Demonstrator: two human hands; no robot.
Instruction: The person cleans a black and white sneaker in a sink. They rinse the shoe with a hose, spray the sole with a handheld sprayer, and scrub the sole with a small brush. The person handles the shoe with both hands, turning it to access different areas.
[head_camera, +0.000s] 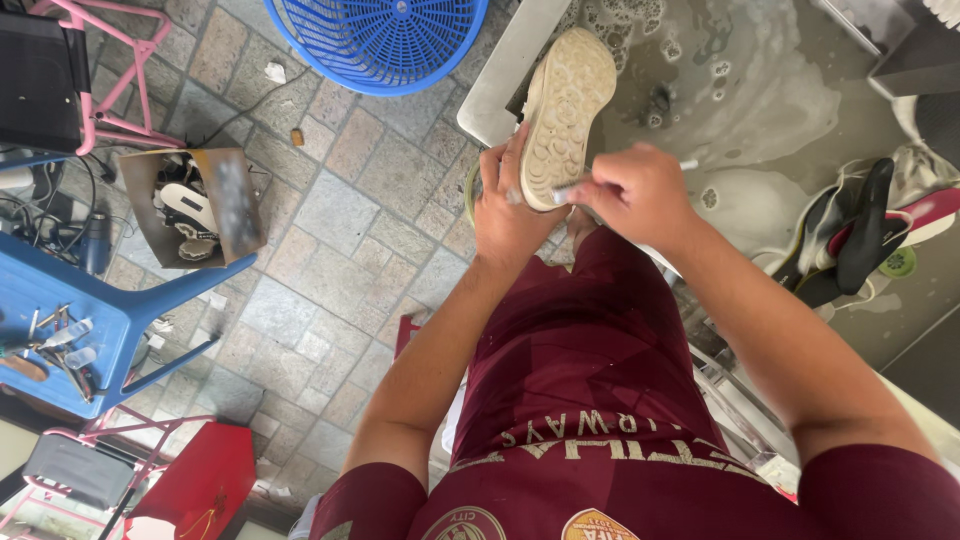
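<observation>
Two bare hands meet over the edge of a soapy wash basin, seen from above the person's maroon shirt.

Left hand: fingers curled tight around the heel end of a pale shoe, thumb side pressed to the rim of the sole. Grasp is firm, no gap visible between fingers and shoe. Shoe held sole-up, toe pointing away from the body, tilted over the basin's corner.

Right hand: clenched into a fist around a thin, light-coloured brush handle; only a short stub of it shows past the knuckles. Working end meets the sole near the heel, just beside the left fingers. Bristles hidden behind the hand; cannot tell their shape.

Beyond the hands: foam and grey water spread across the basin floor. To the right, a heap of dark and white shoes lies on the wet surface, well apart from the held shoe.

Left of the person, on paving stones: a cardboard box with white footwear inside, a blue table carrying small tools, a pink metal frame. Farther off, a blue plastic basket sits just beside the basin's near corner.
</observation>
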